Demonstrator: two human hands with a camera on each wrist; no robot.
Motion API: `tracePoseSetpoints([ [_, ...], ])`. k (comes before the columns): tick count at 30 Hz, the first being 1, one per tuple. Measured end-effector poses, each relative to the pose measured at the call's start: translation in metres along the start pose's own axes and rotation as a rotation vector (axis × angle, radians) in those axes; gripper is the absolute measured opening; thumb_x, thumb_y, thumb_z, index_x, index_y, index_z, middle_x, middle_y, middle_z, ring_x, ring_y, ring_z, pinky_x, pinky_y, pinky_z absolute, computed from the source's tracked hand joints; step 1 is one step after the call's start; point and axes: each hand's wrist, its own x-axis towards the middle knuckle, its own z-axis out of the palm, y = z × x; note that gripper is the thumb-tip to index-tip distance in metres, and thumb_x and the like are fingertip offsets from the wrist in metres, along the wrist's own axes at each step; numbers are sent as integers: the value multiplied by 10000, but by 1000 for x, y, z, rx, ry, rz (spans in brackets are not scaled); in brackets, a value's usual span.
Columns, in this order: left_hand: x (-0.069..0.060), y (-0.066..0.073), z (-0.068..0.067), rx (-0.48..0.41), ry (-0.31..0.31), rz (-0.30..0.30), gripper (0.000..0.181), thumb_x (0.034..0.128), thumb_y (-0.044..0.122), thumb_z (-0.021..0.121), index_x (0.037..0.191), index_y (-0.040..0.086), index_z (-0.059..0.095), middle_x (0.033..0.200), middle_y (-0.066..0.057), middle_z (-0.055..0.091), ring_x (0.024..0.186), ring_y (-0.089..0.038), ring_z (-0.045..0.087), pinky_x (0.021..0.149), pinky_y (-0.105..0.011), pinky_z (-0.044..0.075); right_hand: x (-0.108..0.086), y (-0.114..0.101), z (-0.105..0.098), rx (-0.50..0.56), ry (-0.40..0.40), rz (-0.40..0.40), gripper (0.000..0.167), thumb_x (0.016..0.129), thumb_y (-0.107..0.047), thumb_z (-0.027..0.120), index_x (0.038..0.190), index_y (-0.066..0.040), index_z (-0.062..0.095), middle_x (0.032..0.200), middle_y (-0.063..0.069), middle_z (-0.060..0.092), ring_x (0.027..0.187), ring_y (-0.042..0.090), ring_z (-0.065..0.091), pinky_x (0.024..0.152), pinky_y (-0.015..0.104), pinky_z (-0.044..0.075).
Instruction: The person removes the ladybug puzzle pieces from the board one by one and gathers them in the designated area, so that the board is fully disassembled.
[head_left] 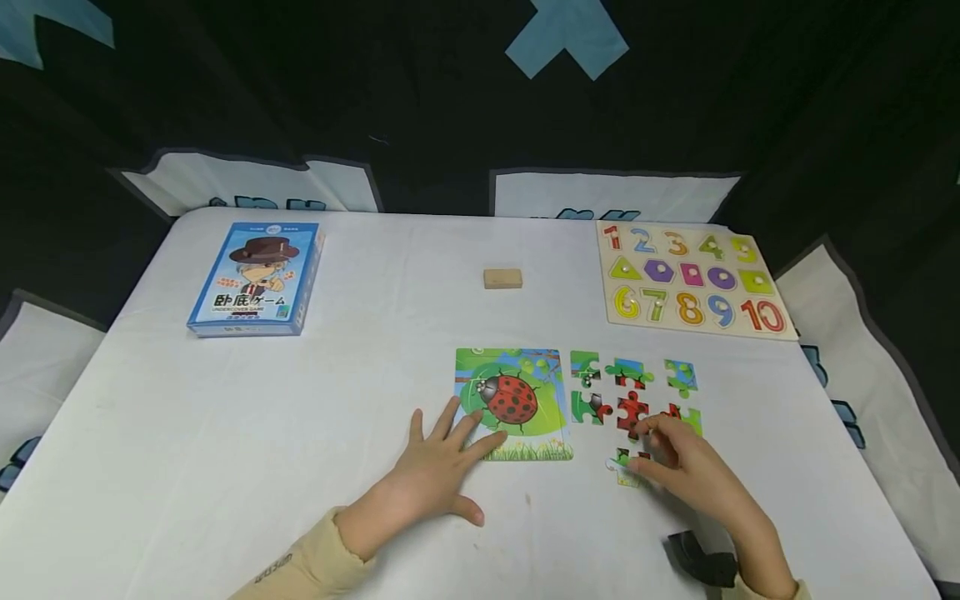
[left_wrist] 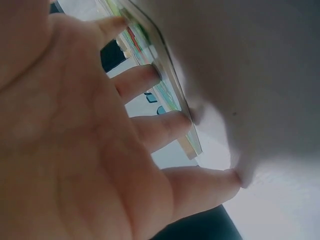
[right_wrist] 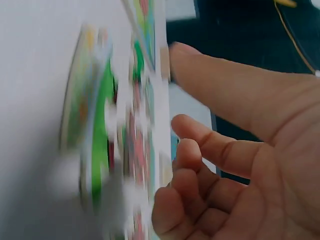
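Observation:
My left hand (head_left: 431, 475) lies with fingers spread, its fingertips on the lower left of a square ladybug picture board (head_left: 551, 425). The left wrist view shows those fingertips at the board's edge (left_wrist: 172, 85) and on the tablecloth. Right of the board, several loose jigsaw pieces lie in rough rows, among them a red spotted piece (head_left: 631, 408) and a blue-green corner piece (head_left: 682, 375). Over the lower pieces hovers my right hand (head_left: 693, 471), loosely curled, thumb apart, with nothing between its fingers in the right wrist view. It partly covers a grass-edged piece (head_left: 624, 477).
A wooden number-and-shape board (head_left: 678, 332) lies at the back right. A small wooden block (head_left: 502, 278) sits at the back middle, and a blue game box (head_left: 255, 279) at the back left. A black curved object (head_left: 701, 560) is beside my right wrist.

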Motion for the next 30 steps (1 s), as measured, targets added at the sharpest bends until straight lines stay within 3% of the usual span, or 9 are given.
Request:
tracePoseSetpoints([
  [6, 0, 1, 1, -2, 6, 5, 953, 567, 713, 599, 1397, 337, 321, 1425, -100, 276, 1316, -413, 135, 887, -684, 214, 23, -27, 32, -101, -48, -219, 376, 830, -293, 659, 1127, -82, 566, 981, -5, 527, 826, 136, 476, 705, 299, 428],
  [12, -2, 1, -2, -5, -1, 5, 925, 585, 709, 588, 1398, 357, 322, 1432, -101, 276, 1320, -406, 127, 894, -676, 218, 46, -59, 62, -187, -149, -393, 346, 894, -83, 550, 1237, -47, 526, 1097, 51, 533, 947, 172, 498, 791, 376, 429],
  [16, -7, 1, -1, -27, -3, -1, 852, 648, 682, 564, 1400, 378, 307, 1465, -91, 224, 1328, -395, 107, 905, -675, 200, 57, -71, 76, -238, -191, -413, 373, 891, -47, 526, 1264, -37, 511, 1104, 74, 514, 1027, 241, 471, 835, 419, 415],
  [21, -16, 1, 1, -22, 12, -7, 744, 742, 639, 515, 1404, 376, 299, 1488, -66, 172, 1328, -375, 140, 902, -675, 206, 60, -77, 81, -267, -206, -400, 411, 875, -36, 531, 1285, -39, 502, 1004, 35, 464, 904, 208, 406, 748, 362, 389],
  [30, -28, 6, 5, -24, 34, -23, 690, 795, 588, 505, 1410, 350, 300, 1486, -76, 175, 1319, -370, 180, 911, -651, 235, 57, -79, 91, -206, -144, -371, 420, 847, -53, 571, 1265, -71, 530, 979, 7, 451, 898, 199, 381, 730, 340, 362],
])
